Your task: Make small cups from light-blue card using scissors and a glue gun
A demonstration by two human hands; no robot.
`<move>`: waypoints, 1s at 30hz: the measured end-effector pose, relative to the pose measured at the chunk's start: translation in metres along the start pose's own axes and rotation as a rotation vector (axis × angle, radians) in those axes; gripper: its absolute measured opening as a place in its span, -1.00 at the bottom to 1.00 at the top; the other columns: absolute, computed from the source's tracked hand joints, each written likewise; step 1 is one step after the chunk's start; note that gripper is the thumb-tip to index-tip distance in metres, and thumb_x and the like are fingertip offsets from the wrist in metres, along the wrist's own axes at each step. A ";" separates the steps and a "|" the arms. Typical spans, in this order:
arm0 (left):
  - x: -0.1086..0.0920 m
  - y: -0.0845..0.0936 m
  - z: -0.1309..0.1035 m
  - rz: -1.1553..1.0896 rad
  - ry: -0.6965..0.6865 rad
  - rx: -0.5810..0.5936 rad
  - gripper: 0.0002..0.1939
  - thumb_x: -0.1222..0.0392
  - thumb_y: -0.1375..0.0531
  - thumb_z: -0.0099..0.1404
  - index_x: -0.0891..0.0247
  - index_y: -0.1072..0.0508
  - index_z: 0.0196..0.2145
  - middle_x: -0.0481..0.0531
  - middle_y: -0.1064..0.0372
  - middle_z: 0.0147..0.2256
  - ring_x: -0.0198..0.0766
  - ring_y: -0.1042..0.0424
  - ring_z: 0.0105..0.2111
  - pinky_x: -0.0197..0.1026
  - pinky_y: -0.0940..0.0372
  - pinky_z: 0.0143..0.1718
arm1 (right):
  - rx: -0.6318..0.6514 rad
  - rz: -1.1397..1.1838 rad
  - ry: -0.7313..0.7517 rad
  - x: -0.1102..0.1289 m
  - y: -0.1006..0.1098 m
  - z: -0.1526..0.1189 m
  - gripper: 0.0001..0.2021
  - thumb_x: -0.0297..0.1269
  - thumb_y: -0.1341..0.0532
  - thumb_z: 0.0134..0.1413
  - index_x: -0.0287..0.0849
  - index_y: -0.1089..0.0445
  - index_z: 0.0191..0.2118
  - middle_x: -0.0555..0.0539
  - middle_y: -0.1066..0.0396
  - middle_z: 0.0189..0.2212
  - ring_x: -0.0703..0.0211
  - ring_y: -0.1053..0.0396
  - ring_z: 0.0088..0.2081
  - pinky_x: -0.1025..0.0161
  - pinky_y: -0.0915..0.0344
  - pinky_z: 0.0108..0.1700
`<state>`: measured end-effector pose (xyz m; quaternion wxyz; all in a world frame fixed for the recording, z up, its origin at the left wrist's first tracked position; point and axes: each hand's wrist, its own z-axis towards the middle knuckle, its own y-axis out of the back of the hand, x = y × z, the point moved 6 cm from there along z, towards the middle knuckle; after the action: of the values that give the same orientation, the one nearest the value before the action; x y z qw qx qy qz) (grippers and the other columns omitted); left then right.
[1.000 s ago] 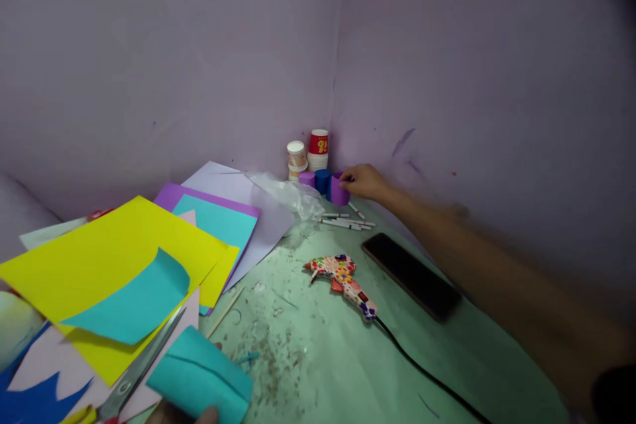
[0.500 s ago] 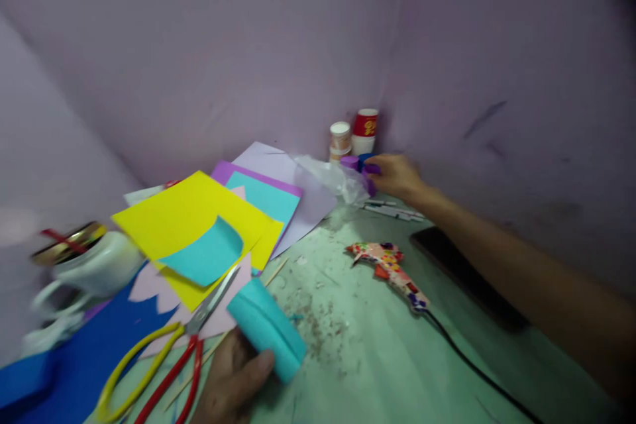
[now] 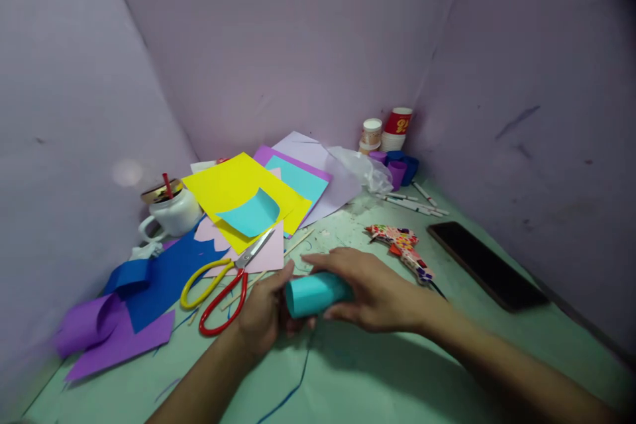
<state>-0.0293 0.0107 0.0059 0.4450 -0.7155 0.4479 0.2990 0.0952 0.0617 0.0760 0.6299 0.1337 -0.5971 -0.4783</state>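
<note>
A turquoise paper tube (image 3: 313, 295) lies on its side between my hands, its open end facing left. My right hand (image 3: 372, 291) is wrapped round the tube's right part, thumb below and fingers above. At the left end, my left hand (image 3: 265, 311) is closed against the tube, its fingers partly hidden behind and under it. Scissors (image 3: 241, 269) with one yellow and one red handle rest open just left of my left hand. Beyond my right hand lies a floral-patterned glue gun (image 3: 405, 248).
Yellow sheets (image 3: 233, 179), a curved turquoise piece (image 3: 253, 212) and other coloured sheets are stacked at the back. A white mug (image 3: 176, 212) and blue and purple rolls (image 3: 89, 328) stand left. A phone (image 3: 484, 265), pens (image 3: 412, 204), purple and blue rolls (image 3: 396, 172) and cups (image 3: 397, 126) are right.
My right hand has come back from the purple and blue rolls at the rear and now grips the turquoise tube. The tube has turned sideways, and the view has shifted left.
</note>
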 end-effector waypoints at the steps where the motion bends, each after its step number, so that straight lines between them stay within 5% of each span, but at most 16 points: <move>1: -0.004 0.002 0.000 0.014 -0.050 -0.009 -0.59 -0.13 -0.15 0.11 0.34 -0.44 -0.49 0.03 -0.33 -0.66 -0.34 -0.22 -0.71 -0.32 -0.04 -0.72 | -0.076 0.102 -0.109 -0.011 -0.002 -0.002 -0.29 -0.21 -0.38 -0.17 -0.12 -0.19 0.17 -0.21 -0.39 0.00 -0.09 -0.33 -0.02 -0.07 -0.17 0.05; 4: -0.019 0.006 -0.003 0.053 -0.251 -0.047 -0.60 -0.11 -0.21 0.10 0.30 -0.48 -0.30 -0.04 -0.36 -0.55 -0.42 -0.22 -0.62 -0.37 -0.12 -0.61 | -0.208 0.441 -0.315 -0.036 -0.013 -0.008 -0.39 -0.16 -0.40 -0.24 -0.18 -0.33 0.03 -0.19 -0.40 -0.04 -0.10 -0.34 -0.03 0.00 -0.23 0.00; 10: -0.030 -0.012 -0.022 0.557 -0.513 -0.119 -0.50 0.20 -0.32 -0.01 0.24 -0.38 -0.07 0.08 -0.42 -0.14 -0.20 -0.40 -0.27 -0.25 -0.31 -0.32 | -0.235 0.679 -0.377 -0.045 -0.037 -0.012 -0.50 -0.19 -0.42 -0.30 -0.17 -0.34 -0.14 -0.09 -0.43 -0.22 -0.01 -0.37 -0.17 0.07 -0.28 -0.12; 13: -0.029 -0.015 -0.024 0.514 -0.498 -0.157 -0.58 0.26 -0.30 -0.01 0.27 -0.42 -0.13 0.05 -0.46 -0.24 -0.18 -0.43 -0.29 -0.23 -0.33 -0.29 | -0.215 0.683 -0.367 -0.042 -0.039 -0.013 -0.46 -0.17 -0.42 -0.33 -0.19 -0.31 -0.14 -0.10 -0.42 -0.23 -0.02 -0.36 -0.17 0.07 -0.27 -0.12; 17: -0.027 -0.005 -0.016 0.146 -0.439 -0.137 -0.55 0.25 -0.39 -0.13 0.34 -0.46 -0.22 0.03 -0.46 -0.38 -0.26 -0.41 -0.43 -0.32 -0.30 -0.46 | -0.224 0.762 -0.352 -0.039 -0.035 -0.013 -0.38 -0.07 -0.43 -0.34 -0.18 -0.31 -0.08 -0.18 -0.38 -0.08 -0.08 -0.32 -0.07 0.05 -0.23 -0.06; 22: -0.029 0.007 -0.006 -0.043 -0.367 -0.126 -0.52 0.11 -0.39 -0.11 0.36 -0.43 -0.22 -0.10 -0.31 -0.56 -0.40 -0.26 -0.62 -0.38 -0.17 -0.66 | -0.416 1.233 -0.483 -0.054 -0.031 -0.015 -0.46 0.19 -0.23 -0.13 -0.13 -0.38 -0.14 -0.16 -0.42 -0.15 -0.01 -0.38 -0.14 0.09 -0.28 -0.15; 30: -0.026 0.005 -0.001 -0.146 -0.308 -0.148 -0.52 0.19 -0.43 -0.17 0.35 -0.42 -0.26 -0.10 -0.34 -0.51 -0.40 -0.30 -0.59 -0.39 -0.24 -0.65 | -0.555 1.424 -0.547 -0.063 -0.026 -0.018 -0.66 0.02 -0.25 -0.05 -0.18 -0.42 -0.31 -0.11 -0.40 -0.34 0.17 -0.37 -0.37 0.22 -0.33 -0.32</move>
<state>-0.0449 0.0184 0.0265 0.4750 -0.7226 0.2980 0.4044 0.1099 0.0894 0.0125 0.6252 -0.5611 -0.5313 -0.1093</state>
